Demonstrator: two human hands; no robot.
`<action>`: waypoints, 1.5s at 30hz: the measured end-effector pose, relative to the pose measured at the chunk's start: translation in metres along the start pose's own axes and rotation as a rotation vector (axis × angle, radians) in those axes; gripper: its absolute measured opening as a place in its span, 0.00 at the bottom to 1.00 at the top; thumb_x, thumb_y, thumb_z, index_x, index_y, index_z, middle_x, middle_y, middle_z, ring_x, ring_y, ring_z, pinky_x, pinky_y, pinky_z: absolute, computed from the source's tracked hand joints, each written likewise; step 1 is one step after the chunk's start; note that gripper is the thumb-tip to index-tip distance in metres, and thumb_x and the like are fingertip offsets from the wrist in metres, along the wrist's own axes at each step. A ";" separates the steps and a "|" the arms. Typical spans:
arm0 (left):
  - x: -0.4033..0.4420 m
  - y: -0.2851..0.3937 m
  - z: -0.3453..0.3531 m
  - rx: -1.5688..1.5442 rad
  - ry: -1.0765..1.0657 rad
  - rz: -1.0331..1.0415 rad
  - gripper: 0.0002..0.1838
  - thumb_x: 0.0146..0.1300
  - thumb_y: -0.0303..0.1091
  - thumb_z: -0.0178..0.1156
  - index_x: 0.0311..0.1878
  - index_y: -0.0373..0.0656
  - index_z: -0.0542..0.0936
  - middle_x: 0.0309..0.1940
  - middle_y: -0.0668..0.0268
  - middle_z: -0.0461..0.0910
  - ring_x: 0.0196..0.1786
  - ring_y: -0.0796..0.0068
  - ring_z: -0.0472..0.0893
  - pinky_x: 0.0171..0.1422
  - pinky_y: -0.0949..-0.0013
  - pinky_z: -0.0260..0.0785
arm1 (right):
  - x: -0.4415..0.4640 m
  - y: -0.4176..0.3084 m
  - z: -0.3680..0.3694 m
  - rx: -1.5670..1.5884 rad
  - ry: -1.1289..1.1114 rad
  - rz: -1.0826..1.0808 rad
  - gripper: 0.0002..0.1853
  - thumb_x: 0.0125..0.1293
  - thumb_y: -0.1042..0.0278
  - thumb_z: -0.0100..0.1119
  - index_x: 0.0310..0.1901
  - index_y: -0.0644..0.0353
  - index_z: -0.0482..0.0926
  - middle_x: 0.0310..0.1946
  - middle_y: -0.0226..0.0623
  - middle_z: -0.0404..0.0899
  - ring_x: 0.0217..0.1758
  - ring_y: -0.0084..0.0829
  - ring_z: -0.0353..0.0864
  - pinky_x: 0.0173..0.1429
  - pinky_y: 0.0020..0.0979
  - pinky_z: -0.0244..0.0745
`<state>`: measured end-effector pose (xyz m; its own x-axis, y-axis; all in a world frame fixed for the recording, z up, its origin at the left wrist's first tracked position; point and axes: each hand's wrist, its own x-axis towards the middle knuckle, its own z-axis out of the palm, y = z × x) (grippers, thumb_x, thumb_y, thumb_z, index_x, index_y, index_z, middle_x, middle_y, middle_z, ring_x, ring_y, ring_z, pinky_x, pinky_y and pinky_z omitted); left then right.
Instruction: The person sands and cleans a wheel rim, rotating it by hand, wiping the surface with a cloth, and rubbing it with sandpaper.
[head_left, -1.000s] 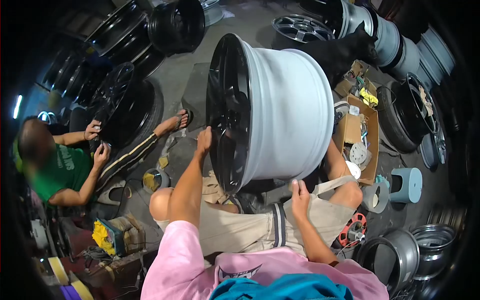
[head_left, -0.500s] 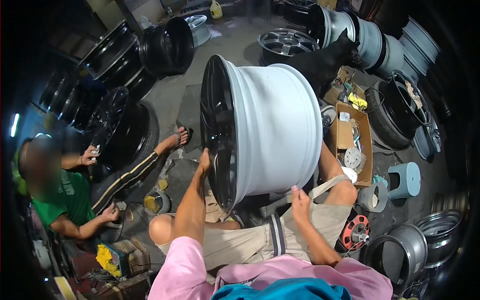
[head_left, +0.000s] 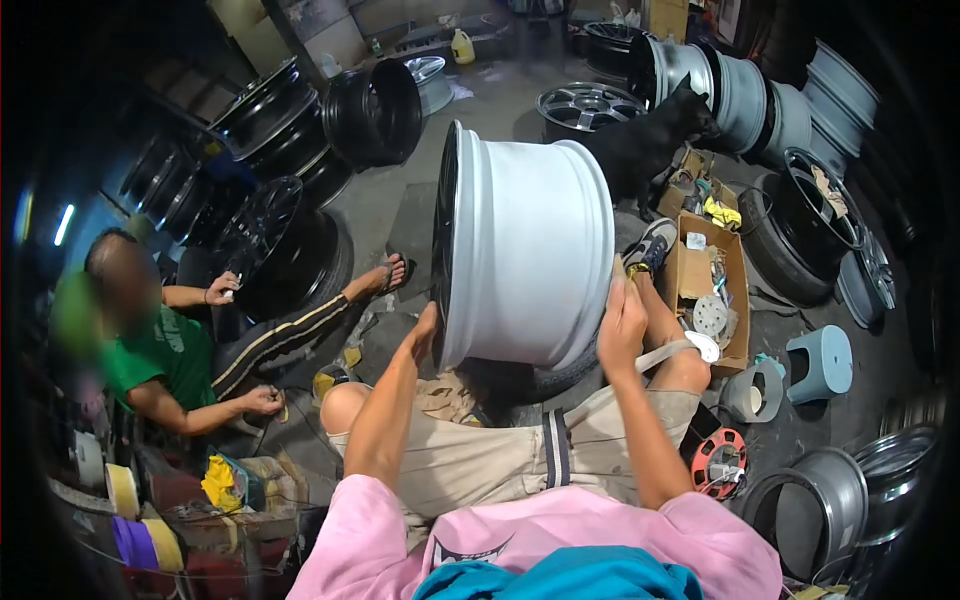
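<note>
A car wheel rim [head_left: 530, 250] with a white barrel and a black face stands on its edge in front of me, its face turned left. My left hand [head_left: 424, 330] is closed on the lower edge of the black side, fingers partly hidden behind it. On the right, my right hand [head_left: 624, 325] grips the barrel's lip, thumb up along the edge. Below the rim a dark tire [head_left: 570, 372] lies between my legs, mostly covered by the rim. A crumpled brown cloth or paper [head_left: 446, 397] is near my left knee.
At left sits a person in a green shirt [head_left: 160, 360], one leg stretched out. A black dog [head_left: 645, 145] is behind the rim. To the right are a cardboard box [head_left: 742, 320] of tools, a blue stool [head_left: 820, 362] and a red cable reel [head_left: 718, 462]. More rims [head_left: 742, 95] stand around.
The wheel rim has been raised and turned, so less of its black face shows. My right hand has moved up from the bottom edge to the right lip. The view has shifted slightly.
</note>
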<state>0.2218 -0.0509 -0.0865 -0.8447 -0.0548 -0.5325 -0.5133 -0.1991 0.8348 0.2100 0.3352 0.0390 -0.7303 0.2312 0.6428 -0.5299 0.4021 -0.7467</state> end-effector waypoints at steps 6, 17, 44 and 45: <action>0.008 0.030 -0.027 0.384 0.048 -0.169 0.33 0.82 0.56 0.46 0.65 0.32 0.81 0.56 0.51 0.87 0.51 0.53 0.91 0.50 0.44 0.84 | 0.018 -0.011 -0.004 -0.378 -0.156 -0.477 0.20 0.74 0.72 0.64 0.66 0.60 0.85 0.61 0.42 0.84 0.66 0.43 0.81 0.71 0.45 0.73; -0.033 0.172 -0.008 0.396 0.073 0.373 0.17 0.85 0.40 0.56 0.46 0.35 0.85 0.32 0.67 0.84 0.32 0.78 0.84 0.35 0.72 0.75 | 0.217 0.036 0.187 -0.287 -0.568 -0.178 0.30 0.82 0.44 0.52 0.43 0.68 0.90 0.47 0.58 0.88 0.52 0.62 0.87 0.59 0.56 0.80; -0.078 0.205 0.063 0.635 0.180 0.830 0.18 0.85 0.38 0.57 0.46 0.30 0.84 0.38 0.70 0.84 0.47 0.81 0.80 0.58 0.73 0.72 | -0.006 -0.018 0.040 -0.305 -0.597 -0.713 0.20 0.82 0.63 0.54 0.69 0.50 0.84 0.77 0.38 0.76 0.84 0.51 0.69 0.83 0.61 0.60; -0.088 0.207 0.074 0.582 0.113 0.907 0.19 0.86 0.39 0.57 0.46 0.30 0.84 0.38 0.73 0.81 0.46 0.83 0.76 0.57 0.74 0.70 | 0.014 -0.006 0.040 -0.362 -0.561 -0.720 0.19 0.82 0.64 0.54 0.68 0.50 0.85 0.78 0.38 0.76 0.83 0.49 0.70 0.82 0.60 0.61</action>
<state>0.1784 -0.0147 0.1431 -0.9422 -0.0431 0.3323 0.2776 0.4547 0.8463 0.1859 0.3008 0.0463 -0.4328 -0.5927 0.6792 -0.8331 0.5509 -0.0501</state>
